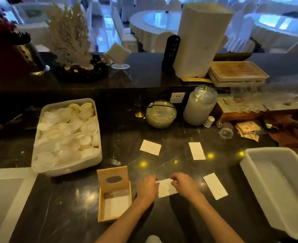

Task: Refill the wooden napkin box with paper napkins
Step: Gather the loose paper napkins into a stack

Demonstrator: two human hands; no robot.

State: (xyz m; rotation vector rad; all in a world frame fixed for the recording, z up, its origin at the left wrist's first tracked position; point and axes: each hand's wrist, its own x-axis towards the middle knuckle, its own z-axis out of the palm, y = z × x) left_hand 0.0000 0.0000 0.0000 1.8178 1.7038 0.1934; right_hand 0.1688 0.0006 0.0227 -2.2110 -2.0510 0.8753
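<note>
The wooden napkin box lies open on the dark counter near the front, its lid with an oval slot standing upright at the far side. White paper lies inside the box. Just right of it a white napkin rests on the counter. My left hand pinches its upper left corner and my right hand pinches its upper right edge. Three more napkins lie flat: one at the right, one farther back and one back left.
A plastic tub of white round dishes stands left of the box. A white tub sits at the right. Glass jars, a small glass and packets crowd the back. A white tray lies at the left.
</note>
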